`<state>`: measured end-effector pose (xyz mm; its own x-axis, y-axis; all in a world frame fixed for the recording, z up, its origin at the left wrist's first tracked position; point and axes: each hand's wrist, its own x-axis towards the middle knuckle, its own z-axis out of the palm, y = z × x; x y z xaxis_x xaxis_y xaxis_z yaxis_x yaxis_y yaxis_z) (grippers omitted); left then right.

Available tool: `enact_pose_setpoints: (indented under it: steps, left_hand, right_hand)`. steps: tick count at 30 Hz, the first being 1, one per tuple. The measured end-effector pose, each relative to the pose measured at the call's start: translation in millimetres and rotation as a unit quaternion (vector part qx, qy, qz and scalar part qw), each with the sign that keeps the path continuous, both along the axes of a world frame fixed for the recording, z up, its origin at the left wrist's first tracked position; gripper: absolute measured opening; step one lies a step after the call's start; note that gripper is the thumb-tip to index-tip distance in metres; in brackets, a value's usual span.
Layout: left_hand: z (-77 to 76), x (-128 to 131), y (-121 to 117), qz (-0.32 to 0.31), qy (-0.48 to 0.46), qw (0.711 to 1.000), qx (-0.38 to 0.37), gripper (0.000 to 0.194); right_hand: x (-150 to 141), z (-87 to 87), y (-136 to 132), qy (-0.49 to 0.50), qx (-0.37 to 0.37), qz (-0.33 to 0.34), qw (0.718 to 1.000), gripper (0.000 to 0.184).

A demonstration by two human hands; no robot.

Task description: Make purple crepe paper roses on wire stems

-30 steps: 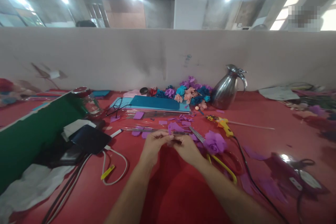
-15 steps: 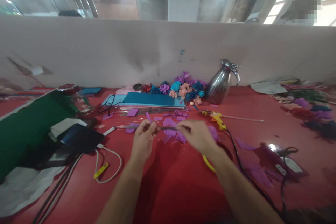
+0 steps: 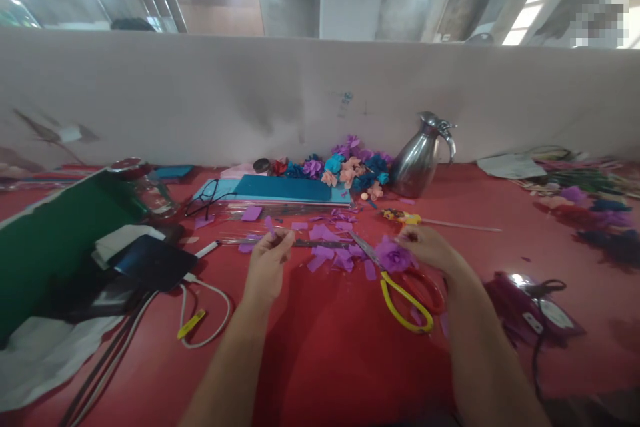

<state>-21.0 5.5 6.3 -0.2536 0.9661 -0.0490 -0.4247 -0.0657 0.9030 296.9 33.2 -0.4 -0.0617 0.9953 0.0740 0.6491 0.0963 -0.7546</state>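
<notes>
My left hand point(image 3: 271, 259) is closed, pinching a small purple paper strip point(image 3: 269, 223) that sticks up above the fingers. To the right, my right hand point(image 3: 426, 248) curls over the handle of a yellow hot glue gun point(image 3: 413, 219), which lies on the red table; the handle is hidden behind the hand. Beside those fingers sits a purple paper flower point(image 3: 393, 255), resting by the blades of scissors point(image 3: 407, 305) with yellow and red handles. Purple paper scraps point(image 3: 325, 233) and thin dark rods point(image 3: 315, 243) lie between my hands.
Behind are a teal paper stack point(image 3: 285, 189), glasses point(image 3: 213, 197), several paper flowers point(image 3: 355, 173) and a steel jug point(image 3: 417, 157). At left are a green board point(image 3: 60, 240), a phone-like dark slab point(image 3: 155, 263) and a white cable point(image 3: 227, 323). A maroon pouch point(image 3: 530, 310) lies at right.
My hands have moved apart. The right one left the dark rod and went right to the glue gun, uncovering the flower and scissors. The left one still pinches the purple strip.
</notes>
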Motion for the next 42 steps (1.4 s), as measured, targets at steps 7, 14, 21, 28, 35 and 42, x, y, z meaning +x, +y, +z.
enact_pose_setpoints:
  steps: [7,14,21,28,35,42]
  left_hand:
    - [-1.7,14.8,-8.9,-0.093,0.045,0.993,-0.050,0.033]
    - [-2.7,25.4,-15.7,-0.151,0.073,0.985,-0.036,0.032]
    - [-6.0,29.9,-17.2,-0.144,0.063,0.987,-0.019,0.039]
    - [-17.9,34.9,-14.1,-0.129,0.041,0.991,-0.009,0.013]
    - [-19.6,38.7,-13.8,-0.141,-0.021,0.990,0.001,0.021]
    - [-12.6,30.7,-10.6,-0.078,-0.026,0.996,-0.028,0.041]
  right_hand:
    - [-59.3,13.8,-10.5,0.448,-0.112,0.021,0.887,0.029]
    - [-87.7,6.4,-16.5,0.543,-0.205,0.050,0.813,0.020]
    - [-96.3,6.3,-18.1,0.545,-0.204,0.046,0.812,0.024]
    - [-115.6,18.5,-34.7,0.559,-0.165,0.069,0.809,0.036]
    - [-133.1,22.7,-45.9,0.540,-0.127,0.085,0.828,0.031]
    - [-123.4,13.8,-31.7,0.546,-0.080,0.004,0.834,0.032]
